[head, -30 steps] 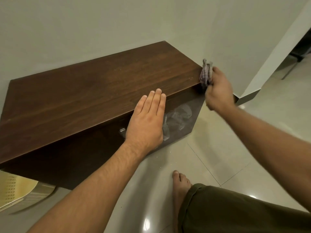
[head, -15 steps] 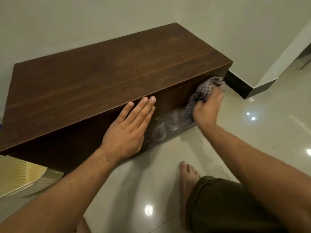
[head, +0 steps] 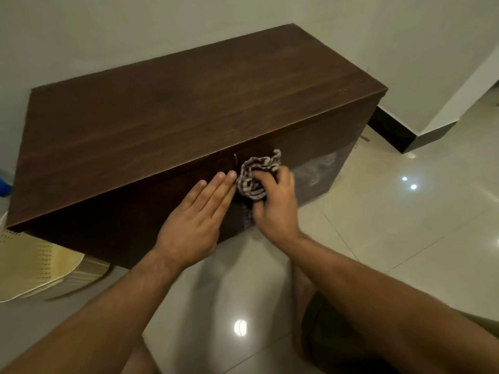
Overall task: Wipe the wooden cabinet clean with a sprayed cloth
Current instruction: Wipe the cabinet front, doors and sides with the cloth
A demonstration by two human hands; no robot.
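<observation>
Glossy pale floor [head: 378, 238] nearest, light spots reflected in tiles; bent knee in dark shorts [head: 337, 344] at lower right; left hand [head: 193, 228] flat, fingers straight and together, pressing front face of cabinet just under top edge; right hand [head: 274, 209] just beside it, fingers curled round bunched checked cloth [head: 255, 175]; cloth against front face, touching left fingertips; dark wooden cabinet [head: 189, 109] low, back against pale wall [head: 135, 28]; yellow perforated item [head: 35, 265] at cabinet's left end.

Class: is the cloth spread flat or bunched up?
Bunched up: the cloth shows crumpled folds, gripped by the right hand against the cabinet front.
</observation>
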